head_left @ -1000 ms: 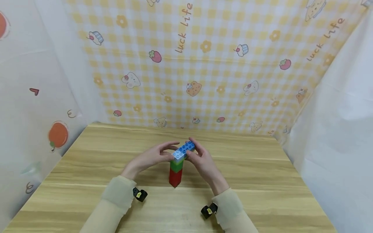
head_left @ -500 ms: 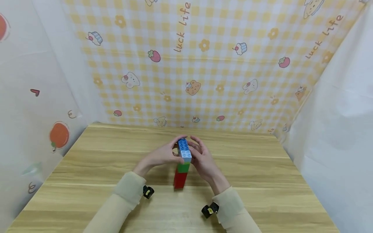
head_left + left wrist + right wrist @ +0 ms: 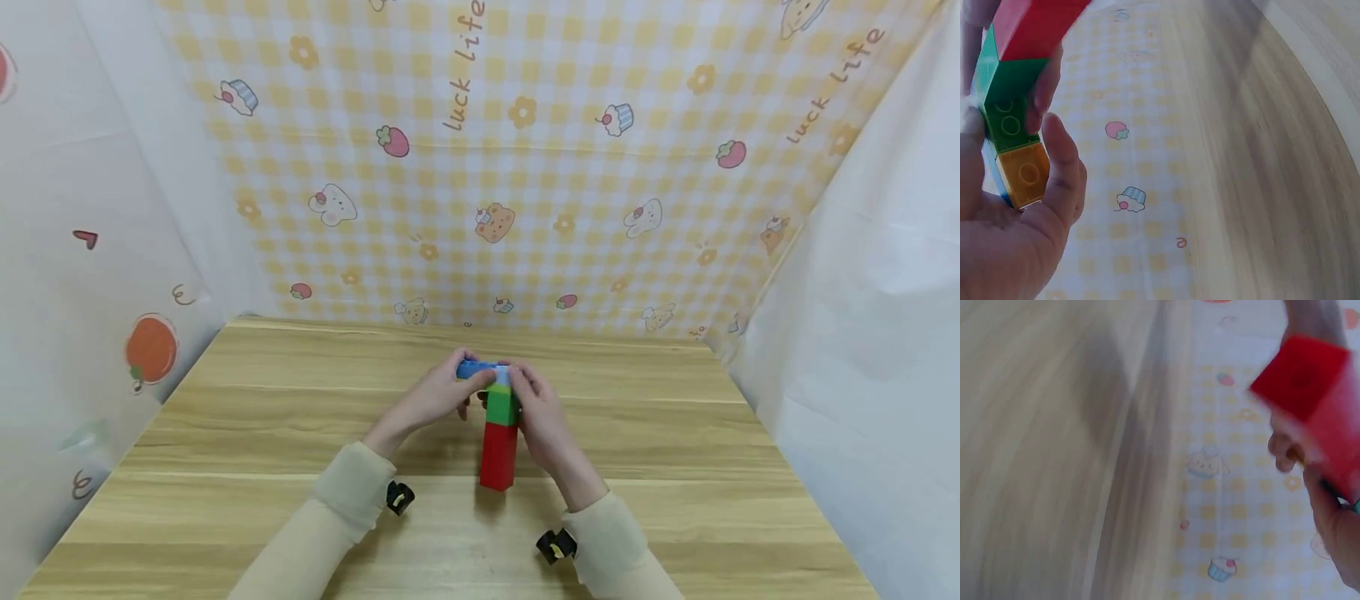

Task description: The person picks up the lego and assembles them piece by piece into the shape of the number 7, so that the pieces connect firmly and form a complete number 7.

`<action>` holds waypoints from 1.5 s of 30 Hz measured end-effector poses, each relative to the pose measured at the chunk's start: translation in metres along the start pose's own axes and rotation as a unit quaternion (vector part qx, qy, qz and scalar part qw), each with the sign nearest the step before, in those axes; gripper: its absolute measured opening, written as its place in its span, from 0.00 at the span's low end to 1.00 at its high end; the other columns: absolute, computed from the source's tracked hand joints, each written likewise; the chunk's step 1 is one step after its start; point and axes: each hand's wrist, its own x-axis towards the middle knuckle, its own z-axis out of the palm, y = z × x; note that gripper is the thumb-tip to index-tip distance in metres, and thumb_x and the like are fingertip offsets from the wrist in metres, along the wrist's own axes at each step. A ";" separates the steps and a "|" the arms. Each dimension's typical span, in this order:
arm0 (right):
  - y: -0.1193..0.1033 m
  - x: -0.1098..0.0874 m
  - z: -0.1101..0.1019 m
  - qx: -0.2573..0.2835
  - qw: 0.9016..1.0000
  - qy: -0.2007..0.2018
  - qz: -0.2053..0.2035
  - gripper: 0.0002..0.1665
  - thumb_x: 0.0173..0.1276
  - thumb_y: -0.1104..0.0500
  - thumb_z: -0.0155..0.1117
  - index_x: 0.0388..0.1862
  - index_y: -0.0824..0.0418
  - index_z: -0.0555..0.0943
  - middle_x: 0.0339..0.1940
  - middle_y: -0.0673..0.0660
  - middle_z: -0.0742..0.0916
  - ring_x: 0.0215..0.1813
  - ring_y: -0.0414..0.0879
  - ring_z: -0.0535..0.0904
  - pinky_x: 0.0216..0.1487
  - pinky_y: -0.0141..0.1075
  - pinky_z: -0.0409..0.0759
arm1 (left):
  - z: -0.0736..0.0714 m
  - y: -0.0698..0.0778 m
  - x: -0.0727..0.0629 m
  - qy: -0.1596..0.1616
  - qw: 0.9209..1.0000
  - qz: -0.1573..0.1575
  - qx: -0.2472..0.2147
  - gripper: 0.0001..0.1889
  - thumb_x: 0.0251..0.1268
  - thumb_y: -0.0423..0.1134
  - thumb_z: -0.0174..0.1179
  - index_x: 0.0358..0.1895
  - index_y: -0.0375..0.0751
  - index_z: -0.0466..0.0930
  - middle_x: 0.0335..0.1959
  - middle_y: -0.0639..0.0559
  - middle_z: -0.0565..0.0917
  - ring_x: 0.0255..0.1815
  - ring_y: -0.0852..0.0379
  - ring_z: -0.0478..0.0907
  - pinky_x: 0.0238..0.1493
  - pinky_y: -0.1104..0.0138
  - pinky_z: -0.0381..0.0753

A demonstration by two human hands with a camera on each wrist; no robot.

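Observation:
Both hands hold one joined building-brick assembly in mid-air over the table. Its upright column is a red block (image 3: 498, 457) below a green block (image 3: 501, 407). Across the top lie a light blue brick (image 3: 502, 377) and a blue brick (image 3: 476, 368), which reach out to the left. Under that arm, in the left wrist view, sits an orange brick (image 3: 1024, 175) at the end. My left hand (image 3: 435, 396) grips the blue arm, thumb in front. At the top right corner, my right hand (image 3: 543, 417) pinches the green and light blue bricks. The right wrist view shows the red underside (image 3: 1302, 375).
The wooden table (image 3: 637, 450) extends around and beneath the hands. A yellow checked cloth (image 3: 562, 183) hangs behind it, and pale cloth walls stand at the left and right. Small black devices (image 3: 557, 546) are strapped at both wrists.
The brick assembly has turned, its blue arm swinging from back right through straight back to the left. It has also shifted right with both hands, and my right hand's grip has moved onto the column's top.

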 end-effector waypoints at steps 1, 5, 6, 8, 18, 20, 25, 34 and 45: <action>0.000 -0.001 -0.002 -0.025 1.000 0.001 -0.011 0.22 0.81 0.54 0.46 0.63 0.67 0.70 0.54 0.65 0.78 0.48 0.54 0.82 0.48 0.43 0.81 | 0.000 0.000 -0.001 0.004 1.000 0.001 0.006 0.24 0.70 0.59 0.55 0.54 0.43 0.68 0.34 0.43 0.78 0.25 0.50 0.75 0.33 0.50 0.81; 0.002 0.005 -0.012 -0.095 0.995 0.020 -0.026 0.21 0.76 0.57 0.57 0.62 0.68 0.74 0.49 0.63 0.80 0.43 0.48 0.81 0.42 0.41 0.83 | -0.004 -0.002 -0.004 0.005 1.000 0.003 0.013 0.21 0.77 0.54 0.47 0.56 0.40 0.68 0.29 0.42 0.76 0.22 0.48 0.75 0.32 0.50 0.81; 0.003 0.007 -0.015 -0.096 0.995 0.028 -0.020 0.21 0.75 0.58 0.58 0.61 0.69 0.74 0.48 0.62 0.80 0.42 0.47 0.81 0.41 0.40 0.83 | -0.006 -0.003 -0.005 0.001 1.000 0.000 0.008 0.20 0.78 0.52 0.46 0.58 0.40 0.67 0.30 0.42 0.76 0.23 0.47 0.76 0.33 0.48 0.80; 0.004 0.014 -0.021 -0.086 0.996 0.035 0.001 0.21 0.75 0.58 0.58 0.61 0.70 0.75 0.46 0.61 0.81 0.41 0.46 0.81 0.41 0.39 0.83 | -0.010 -0.003 -0.007 -0.008 1.000 -0.008 -0.006 0.20 0.80 0.47 0.44 0.64 0.38 0.64 0.35 0.40 0.76 0.29 0.44 0.78 0.38 0.45 0.80; 0.010 0.046 -0.034 -0.058 0.992 0.048 0.104 0.25 0.74 0.54 0.60 0.62 0.68 0.75 0.49 0.60 0.82 0.44 0.48 0.81 0.45 0.40 0.81 | -0.037 -0.018 0.003 -0.024 0.999 -0.002 -0.041 0.25 0.76 0.41 0.52 0.70 0.33 0.61 0.51 0.33 0.76 0.49 0.35 0.79 0.51 0.45 0.77; 0.013 0.052 -0.034 -0.065 0.989 0.050 0.120 0.25 0.73 0.53 0.61 0.62 0.67 0.76 0.50 0.61 0.81 0.46 0.48 0.81 0.46 0.41 0.81 | -0.042 -0.025 0.008 -0.024 0.999 -0.007 -0.029 0.26 0.76 0.41 0.53 0.70 0.32 0.61 0.52 0.31 0.77 0.50 0.33 0.78 0.51 0.47 0.78; 0.023 0.064 -0.034 -0.073 0.985 0.052 0.150 0.22 0.74 0.54 0.60 0.60 0.66 0.77 0.51 0.61 0.82 0.49 0.51 0.80 0.52 0.44 0.79 | -0.047 -0.034 0.017 -0.023 0.999 -0.033 0.004 0.25 0.76 0.39 0.51 0.70 0.31 0.62 0.50 0.29 0.78 0.45 0.34 0.79 0.50 0.53 0.79; 0.040 0.074 -0.036 -0.146 0.977 0.062 0.145 0.21 0.73 0.56 0.62 0.58 0.69 0.79 0.52 0.63 0.82 0.47 0.51 0.81 0.50 0.43 0.81 | -0.044 -0.050 0.030 -0.020 0.997 -0.059 0.040 0.23 0.75 0.35 0.53 0.66 0.27 0.65 0.42 0.32 0.81 0.36 0.43 0.82 0.42 0.58 0.83; 0.049 0.078 -0.043 -0.316 0.941 0.054 0.109 0.15 0.72 0.54 0.63 0.50 0.61 0.86 0.47 0.54 0.86 0.47 0.45 0.80 0.48 0.39 0.78 | -0.038 -0.064 0.037 -0.023 0.996 -0.061 0.063 0.16 0.76 0.36 0.51 0.57 0.27 0.73 0.38 0.40 0.81 0.33 0.50 0.82 0.38 0.62 0.82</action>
